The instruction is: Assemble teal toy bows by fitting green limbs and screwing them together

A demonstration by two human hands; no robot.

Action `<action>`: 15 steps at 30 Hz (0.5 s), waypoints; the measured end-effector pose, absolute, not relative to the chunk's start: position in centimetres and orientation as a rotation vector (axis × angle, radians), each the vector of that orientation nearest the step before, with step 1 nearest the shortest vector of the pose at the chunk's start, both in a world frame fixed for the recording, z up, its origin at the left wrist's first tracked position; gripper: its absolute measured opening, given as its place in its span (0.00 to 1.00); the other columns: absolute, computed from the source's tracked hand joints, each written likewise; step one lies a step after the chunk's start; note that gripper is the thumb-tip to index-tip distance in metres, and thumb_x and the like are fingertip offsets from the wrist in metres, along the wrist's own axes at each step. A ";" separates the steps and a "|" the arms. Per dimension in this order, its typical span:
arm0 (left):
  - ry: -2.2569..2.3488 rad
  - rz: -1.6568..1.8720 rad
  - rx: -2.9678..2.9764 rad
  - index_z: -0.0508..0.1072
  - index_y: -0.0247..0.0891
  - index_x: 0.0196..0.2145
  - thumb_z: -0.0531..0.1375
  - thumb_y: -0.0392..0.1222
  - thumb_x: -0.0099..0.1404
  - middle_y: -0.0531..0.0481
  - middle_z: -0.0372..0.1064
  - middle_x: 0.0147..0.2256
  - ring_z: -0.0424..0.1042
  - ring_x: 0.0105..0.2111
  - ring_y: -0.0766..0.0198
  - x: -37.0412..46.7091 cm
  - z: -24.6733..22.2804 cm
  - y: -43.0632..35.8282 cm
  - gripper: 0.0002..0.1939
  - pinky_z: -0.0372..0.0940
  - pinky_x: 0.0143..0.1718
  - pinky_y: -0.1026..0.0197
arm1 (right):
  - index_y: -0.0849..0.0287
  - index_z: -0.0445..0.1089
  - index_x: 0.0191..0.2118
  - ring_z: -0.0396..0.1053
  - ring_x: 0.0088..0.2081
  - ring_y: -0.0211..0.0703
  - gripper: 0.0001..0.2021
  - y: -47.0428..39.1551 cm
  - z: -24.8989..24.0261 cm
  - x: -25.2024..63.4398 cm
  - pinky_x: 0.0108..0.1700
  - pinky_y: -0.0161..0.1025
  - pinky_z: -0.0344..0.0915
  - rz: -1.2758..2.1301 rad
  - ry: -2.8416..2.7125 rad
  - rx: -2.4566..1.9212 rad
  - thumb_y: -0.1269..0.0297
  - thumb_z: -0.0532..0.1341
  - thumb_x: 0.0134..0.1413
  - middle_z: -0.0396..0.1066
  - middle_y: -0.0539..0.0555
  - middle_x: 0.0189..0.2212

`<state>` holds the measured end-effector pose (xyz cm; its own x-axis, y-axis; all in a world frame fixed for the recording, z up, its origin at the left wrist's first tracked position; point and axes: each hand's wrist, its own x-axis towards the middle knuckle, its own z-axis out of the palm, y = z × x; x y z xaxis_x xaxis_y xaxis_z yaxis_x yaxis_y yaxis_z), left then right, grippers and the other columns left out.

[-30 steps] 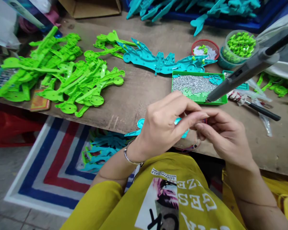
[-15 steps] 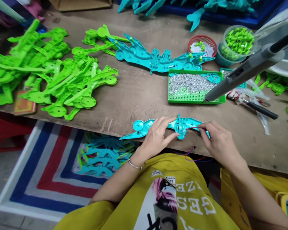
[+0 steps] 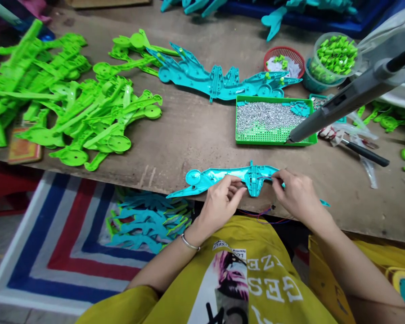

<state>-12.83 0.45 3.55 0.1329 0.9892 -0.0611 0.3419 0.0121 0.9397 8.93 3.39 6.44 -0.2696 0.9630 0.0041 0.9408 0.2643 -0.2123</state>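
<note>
A long turquoise plastic part (image 3: 207, 177) lies at the table's front edge, its ribbed middle piece between my hands. My left hand (image 3: 224, 198) rests at the part's near edge, left of the middle piece, with its fingers curled and thumb pointing toward that piece. My right hand (image 3: 295, 191) pinches at the part's right arm, where a short stretch of thin wire shows by the fingertips. Red and blue wires (image 3: 261, 217) hang over the table edge below. What the left fingertips touch is hard to make out.
A grey electric screwdriver (image 3: 340, 103) slants over a green tray (image 3: 276, 143) of screws. Bright green parts (image 3: 101, 117) pile up at left. Joined turquoise parts (image 3: 219, 85) lie behind. At right is a black-handled tool (image 3: 366, 153); further back, a tub (image 3: 337, 56) of green pieces.
My right hand has moved left along the part, closer to its middle piece. My left hand has drawn back slightly toward me, its fingers more curled. The view has shifted a little.
</note>
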 end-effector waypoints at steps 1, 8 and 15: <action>1.359 0.891 1.406 0.69 0.39 0.42 0.62 0.41 0.67 0.47 0.76 0.37 0.77 0.33 0.64 -12.7 3.4 0.1 0.07 0.73 0.35 0.62 | 0.59 0.75 0.34 0.72 0.28 0.47 0.10 3.6 6.2 9.0 0.30 0.40 0.55 0.335 -2.362 -1.827 0.67 0.56 0.60 0.76 0.57 0.28; 1.138 1.167 0.499 0.65 0.38 0.46 0.67 0.44 0.62 0.39 0.74 0.52 0.74 0.54 0.56 -10.2 2.6 -1.8 0.19 0.64 0.61 0.48 | 0.57 0.77 0.32 0.70 0.24 0.41 0.10 5.1 5.6 9.3 0.30 0.38 0.57 0.739 -2.190 -1.878 0.65 0.57 0.56 0.76 0.52 0.25; 1.084 1.128 0.242 0.70 0.39 0.42 0.70 0.48 0.58 0.49 0.75 0.41 0.76 0.44 0.62 -9.1 4.5 -0.4 0.19 0.72 0.44 0.60 | 0.57 0.76 0.31 0.66 0.21 0.39 0.10 4.4 5.6 10.1 0.27 0.36 0.57 0.749 -2.091 -1.757 0.63 0.58 0.57 0.76 0.51 0.24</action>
